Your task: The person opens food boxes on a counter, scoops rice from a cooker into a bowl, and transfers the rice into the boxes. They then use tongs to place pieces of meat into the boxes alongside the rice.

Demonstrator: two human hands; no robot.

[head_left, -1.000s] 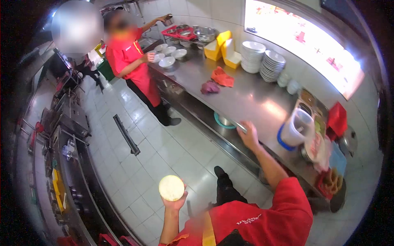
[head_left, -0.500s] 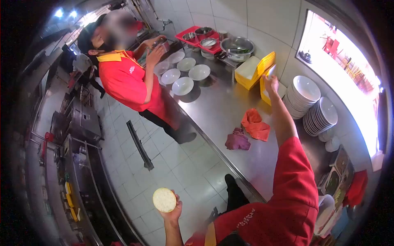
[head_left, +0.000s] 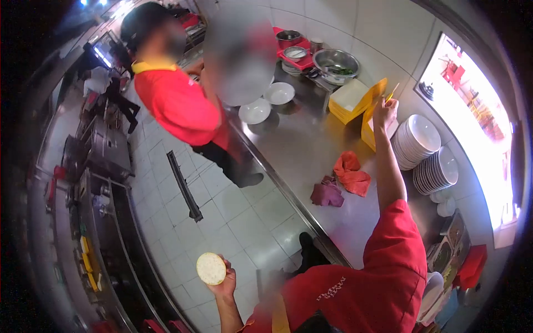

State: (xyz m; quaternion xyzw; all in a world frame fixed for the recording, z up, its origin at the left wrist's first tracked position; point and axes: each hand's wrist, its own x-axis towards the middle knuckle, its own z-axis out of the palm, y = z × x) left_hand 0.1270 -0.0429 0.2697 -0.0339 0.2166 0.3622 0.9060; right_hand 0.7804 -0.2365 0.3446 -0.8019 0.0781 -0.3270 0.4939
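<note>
My left hand (head_left: 225, 285) is closed around a round, pale disc with a yellowish rim (head_left: 211, 268), held over the floor; what it is made of is unclear. Stretched out to the far side of the steel counter, my right hand (head_left: 385, 113) pinches a thin yellow-edged piece (head_left: 392, 92) raised above the yellow boxes. One yellow box (head_left: 348, 100) with a white inside stands open left of that hand, and another yellow container (head_left: 368, 131) is just below it. Stacked white plates (head_left: 415, 139) are to the right.
A co-worker in a red shirt (head_left: 177, 105) stands at the counter's left edge near white bowls (head_left: 255, 111). A steel bowl (head_left: 336, 65) sits at the back. Orange (head_left: 352, 173) and purple cloths (head_left: 327, 192) lie mid-counter. More plates (head_left: 436, 171) and food trays (head_left: 444, 250) are right.
My right hand has risen from the yellow container with the thin piece. My left hand still holds the disc, slightly further left in view. The co-worker's head and arms have turned.
</note>
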